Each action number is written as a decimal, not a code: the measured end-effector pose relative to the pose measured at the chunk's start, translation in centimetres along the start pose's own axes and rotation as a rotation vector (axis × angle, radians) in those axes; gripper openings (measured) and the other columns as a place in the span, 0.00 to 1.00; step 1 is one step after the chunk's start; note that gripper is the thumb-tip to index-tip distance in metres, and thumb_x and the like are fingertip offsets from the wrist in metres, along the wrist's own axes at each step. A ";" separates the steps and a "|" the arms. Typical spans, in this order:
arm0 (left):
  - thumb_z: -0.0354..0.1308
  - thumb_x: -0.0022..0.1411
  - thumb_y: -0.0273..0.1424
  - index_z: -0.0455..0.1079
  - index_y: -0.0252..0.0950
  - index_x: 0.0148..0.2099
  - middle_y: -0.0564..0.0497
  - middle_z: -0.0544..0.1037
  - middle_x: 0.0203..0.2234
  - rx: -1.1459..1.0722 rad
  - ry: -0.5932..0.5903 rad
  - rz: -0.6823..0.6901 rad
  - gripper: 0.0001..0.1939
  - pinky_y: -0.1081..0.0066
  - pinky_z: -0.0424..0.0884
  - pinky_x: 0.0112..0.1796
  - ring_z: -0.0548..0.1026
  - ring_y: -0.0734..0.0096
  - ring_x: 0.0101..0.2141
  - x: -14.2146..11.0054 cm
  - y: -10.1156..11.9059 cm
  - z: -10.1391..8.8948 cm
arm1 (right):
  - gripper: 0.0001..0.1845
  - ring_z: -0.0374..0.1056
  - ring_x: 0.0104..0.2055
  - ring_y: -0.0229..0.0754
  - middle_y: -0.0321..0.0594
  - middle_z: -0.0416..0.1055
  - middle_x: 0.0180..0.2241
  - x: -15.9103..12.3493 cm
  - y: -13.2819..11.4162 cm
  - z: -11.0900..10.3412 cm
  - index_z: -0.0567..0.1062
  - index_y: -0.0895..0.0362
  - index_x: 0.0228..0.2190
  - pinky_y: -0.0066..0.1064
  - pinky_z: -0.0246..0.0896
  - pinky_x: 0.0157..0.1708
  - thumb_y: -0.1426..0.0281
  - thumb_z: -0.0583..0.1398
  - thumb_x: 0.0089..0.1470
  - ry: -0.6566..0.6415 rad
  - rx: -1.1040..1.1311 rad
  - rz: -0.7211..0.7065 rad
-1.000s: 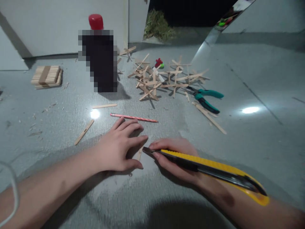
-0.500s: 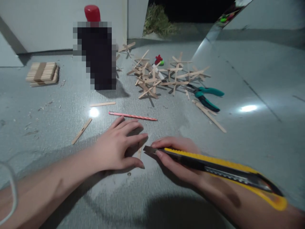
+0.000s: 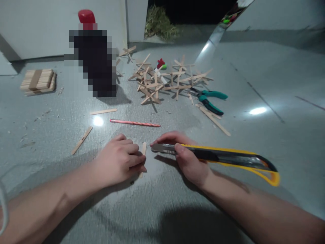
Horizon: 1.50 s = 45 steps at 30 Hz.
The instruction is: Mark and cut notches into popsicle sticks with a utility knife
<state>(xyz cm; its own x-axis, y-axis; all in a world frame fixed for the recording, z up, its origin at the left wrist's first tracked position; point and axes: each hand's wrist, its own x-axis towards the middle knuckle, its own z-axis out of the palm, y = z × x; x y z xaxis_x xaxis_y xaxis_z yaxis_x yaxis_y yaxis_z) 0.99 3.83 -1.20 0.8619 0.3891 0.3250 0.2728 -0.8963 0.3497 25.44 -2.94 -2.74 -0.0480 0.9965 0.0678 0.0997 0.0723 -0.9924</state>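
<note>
My left hand (image 3: 123, 157) is closed with bent fingers, pinning a popsicle stick (image 3: 144, 148) against the grey surface. The stick's upper end shows past the fingers and its lower end peeks out near the thumb; its middle is hidden. Wrapped in my right hand (image 3: 188, 157) is a yellow and black box cutter (image 3: 228, 156), its blade out and pointing left. The blade tip is close to the stick on its right, with a small gap between them. Just beyond both hands lies a pink pencil (image 3: 135, 123).
Several crossed-stick pieces (image 3: 152, 84) are heaped at the back middle, beside green-handled pliers (image 3: 210, 101). A banded bundle of sticks (image 3: 38, 81) sits at far left, near a dark blurred bottle (image 3: 96, 64) with a red cap. Loose sticks (image 3: 81, 140) lie left of the pencil.
My left fingers, spread before, have curled in over the stick. The box cutter has swung flatter, its handle end moving up and left, with more blade visible past my right fingers.
</note>
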 end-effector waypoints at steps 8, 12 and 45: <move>0.62 0.74 0.36 0.83 0.41 0.41 0.54 0.79 0.25 -0.147 -0.009 -0.076 0.10 0.66 0.62 0.37 0.75 0.72 0.28 -0.2 -0.4 0.1 | 0.31 0.77 0.51 0.54 0.44 0.82 0.49 0.3 -0.7 -0.1 0.80 0.47 0.51 0.50 0.72 0.52 0.40 0.53 0.67 -0.238 0.017 -0.038; 0.61 0.72 0.30 0.82 0.39 0.39 0.55 0.79 0.26 -0.163 0.014 -0.066 0.09 0.64 0.64 0.38 0.76 0.71 0.29 0.0 -0.4 0.1 | 0.32 0.77 0.51 0.54 0.44 0.81 0.49 0.4 -0.7 0.0 0.79 0.47 0.51 0.52 0.71 0.53 0.38 0.51 0.67 -0.232 -0.013 -0.043; 0.57 0.71 0.28 0.76 0.37 0.37 0.53 0.79 0.32 -0.078 -0.029 -0.109 0.08 0.60 0.61 0.42 0.75 0.66 0.35 0.6 0.3 -0.2 | 0.31 0.76 0.50 0.55 0.41 0.81 0.47 0.2 -0.8 -0.1 0.80 0.45 0.49 0.51 0.68 0.51 0.40 0.48 0.69 -0.208 -0.099 -0.058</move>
<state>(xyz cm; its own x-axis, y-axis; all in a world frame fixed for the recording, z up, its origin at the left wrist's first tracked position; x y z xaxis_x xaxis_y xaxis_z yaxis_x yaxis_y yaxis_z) 1.50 3.78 -0.73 0.8413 0.4761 0.2562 0.3327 -0.8294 0.4489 25.40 -2.76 -1.87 -0.2590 0.9615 0.0917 0.1869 0.1430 -0.9719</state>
